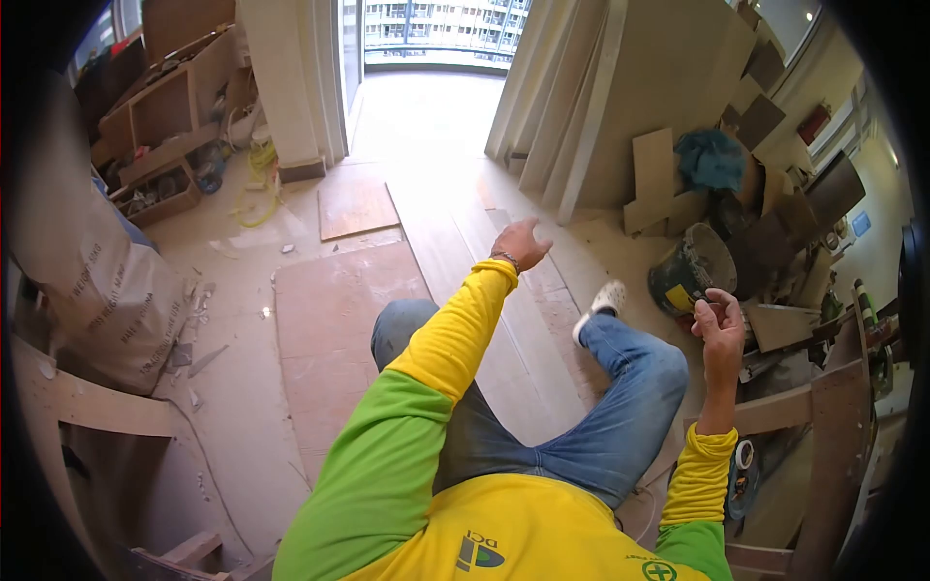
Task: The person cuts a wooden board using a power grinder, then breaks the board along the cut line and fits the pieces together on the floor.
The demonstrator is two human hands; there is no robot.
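Observation:
My left hand (523,244) reaches forward over the long pale boards (499,320) that lie on the floor between my legs. Its fingers are apart, with nothing showing in them. A bracelet circles that wrist. On the right, my right hand (719,334) is raised with loosely bent, spread fingers, and it holds nothing I can see. Nearest to it is a dark bucket (668,276) with a yellow label and a grey, crusted inside. Flat brown sheets (339,320) lie beside the boards, and a smaller square panel (356,205) sits farther forward.
A large printed sack (107,281) stands at the left, near wooden boxes of tools (160,194) and a yellow cord (257,179). Tall panels (581,107) lean right of the bright doorway (426,116). Board offcuts and a teal cloth (710,158) are piled behind the bucket.

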